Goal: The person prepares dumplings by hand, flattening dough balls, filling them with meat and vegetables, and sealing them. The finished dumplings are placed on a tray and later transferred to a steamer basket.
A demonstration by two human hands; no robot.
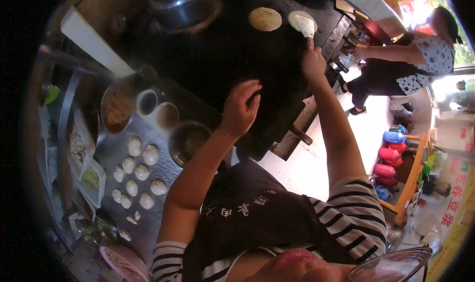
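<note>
My right hand [314,61] grips the handle of a flat-bladed spatula [306,25]. Its pale blade overlaps a round of flat dough [292,18] on the dark griddle [207,59]; whether it is under or on the dough I cannot tell. Another flatbread [265,19], faintly browned, lies to the left of it. Above the near part of the griddle hovers my left hand [243,106], holding nothing, its fingers slightly bent and the thumb apart.
A metal pot [182,7] stands at the griddle's far side. On the steel counter [148,217] to the left lie several dough balls [142,172], near a bowl of brown filling [118,109] and a metal bowl [189,143]. A co-worker [404,63] stands at the right.
</note>
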